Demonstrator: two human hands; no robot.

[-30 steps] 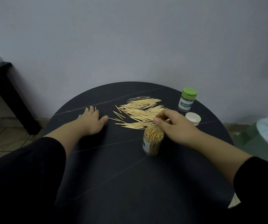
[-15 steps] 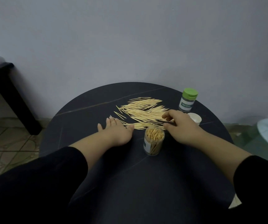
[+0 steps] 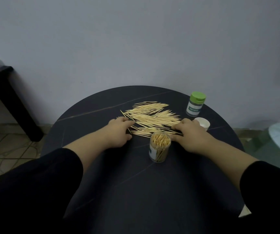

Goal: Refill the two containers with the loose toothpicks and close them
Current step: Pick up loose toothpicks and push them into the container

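Both hands lie fingers-down on the loose toothpicks (image 3: 151,118) at the desk's (image 3: 92,115) twelve o'clock, left hand (image 3: 119,132) and right hand (image 3: 189,135) perhaps pinching some, flanking the open container (image 3: 159,146); the green-capped container (image 3: 195,103) stands at two o'clock.

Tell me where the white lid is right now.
In the head view, the white lid lies on the right side of the round black table, just past the right hand and in front of the green-capped toothpick container.
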